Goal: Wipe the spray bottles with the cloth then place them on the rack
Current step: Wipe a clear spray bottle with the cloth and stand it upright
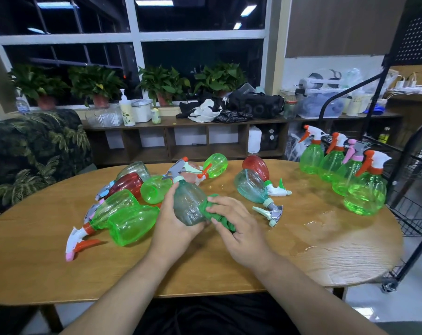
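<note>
Smoky teal translucent plastic spray bottle tilts above the oval wooden table, gripped around its belly by the left hand, while the right hand bunches a green cloth against its side. Fingers hide much of the cloth. Four bright green spray bottles stand upright beside the black wire rack, which is cut off at the right edge.
</note>
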`<state>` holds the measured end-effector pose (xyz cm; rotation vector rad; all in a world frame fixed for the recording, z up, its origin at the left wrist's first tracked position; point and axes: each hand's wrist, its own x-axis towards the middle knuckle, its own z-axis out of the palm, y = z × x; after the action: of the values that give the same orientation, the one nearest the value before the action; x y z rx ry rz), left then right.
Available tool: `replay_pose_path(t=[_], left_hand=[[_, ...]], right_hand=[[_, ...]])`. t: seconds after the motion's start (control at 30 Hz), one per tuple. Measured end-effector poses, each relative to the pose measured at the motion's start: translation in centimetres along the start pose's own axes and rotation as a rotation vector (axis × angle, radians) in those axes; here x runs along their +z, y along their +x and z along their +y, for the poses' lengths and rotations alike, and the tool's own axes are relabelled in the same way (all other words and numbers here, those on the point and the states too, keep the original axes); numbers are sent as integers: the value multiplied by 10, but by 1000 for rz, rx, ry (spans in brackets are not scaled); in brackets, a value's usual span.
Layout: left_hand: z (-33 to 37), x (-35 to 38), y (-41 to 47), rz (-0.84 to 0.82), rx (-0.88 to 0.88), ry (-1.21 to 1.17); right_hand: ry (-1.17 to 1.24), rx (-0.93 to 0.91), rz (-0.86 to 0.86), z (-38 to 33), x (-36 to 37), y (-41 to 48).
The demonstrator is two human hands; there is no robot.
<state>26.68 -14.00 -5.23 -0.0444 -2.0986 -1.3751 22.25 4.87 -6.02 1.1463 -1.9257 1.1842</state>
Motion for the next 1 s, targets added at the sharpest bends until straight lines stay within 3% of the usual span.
replay_pose_path(t=[0.23,0.37,0.53,0.77,1.0], left_hand=[[-6,-2,1,26,-29,5],[-5,0,-1,8,97,145],[-4,5,-4,-74,338,363],[-1,4,-5,-159,356,313],[-1,9,-4,-218,475,430]], right_hand=[[-48,-87,-21,3,4,-1],[-86,-92,-12,3,2,0],[-78,-12,66,1,-1,1],[-14,104,91,-3,-3,1],[51,203,161,1,-5,4]])
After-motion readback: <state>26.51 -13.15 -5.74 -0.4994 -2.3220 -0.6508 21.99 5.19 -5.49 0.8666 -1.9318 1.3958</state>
